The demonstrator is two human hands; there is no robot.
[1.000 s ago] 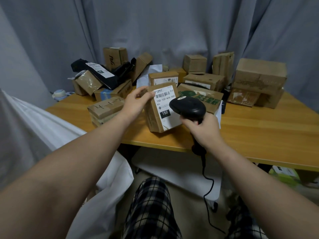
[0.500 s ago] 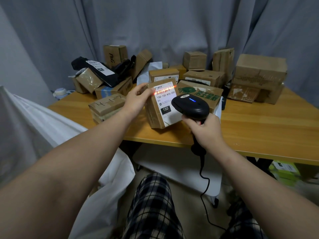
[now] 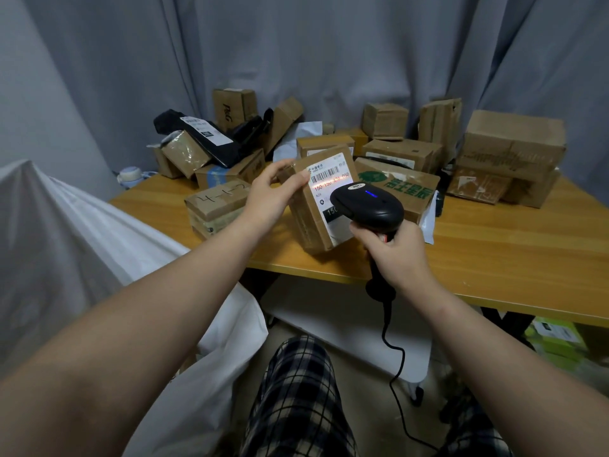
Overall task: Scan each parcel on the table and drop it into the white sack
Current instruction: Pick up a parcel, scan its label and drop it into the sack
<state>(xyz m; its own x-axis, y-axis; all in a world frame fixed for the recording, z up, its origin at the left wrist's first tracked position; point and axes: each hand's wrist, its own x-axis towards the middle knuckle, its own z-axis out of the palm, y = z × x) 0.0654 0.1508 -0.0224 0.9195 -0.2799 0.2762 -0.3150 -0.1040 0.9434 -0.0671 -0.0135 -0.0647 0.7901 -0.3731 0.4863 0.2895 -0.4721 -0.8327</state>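
At the near edge of the table (image 3: 494, 255), the left hand (image 3: 268, 197) grips a parcel (image 3: 308, 222) by its upper left corner. The thumb lies on the labelled face and the fingers curl over the top behind it. The parcel is tilted, its lower edge on or just above the wood; I cannot tell which. Its white label (image 3: 331, 178) faces the right hand. Just right of the left thumb, a red line of light crosses the label below the barcode.

The right hand (image 3: 397, 257) is clenched round the grip of a black scanner (image 3: 367, 207). The scanner's head sits above those fingers, close before the label's lower half, with a blue lamp lit on top. A cable (image 3: 393, 354) hangs from the grip, below the right hand, toward the floor.

Left of and below the left hand spreads the white sack (image 3: 108, 245), apart from the parcel. Just beside the left wrist lies a box (image 3: 216, 206) with handwriting on top. Beyond both hands' fingertips more boxes (image 3: 514, 143) are heaped before a grey curtain (image 3: 329, 61).
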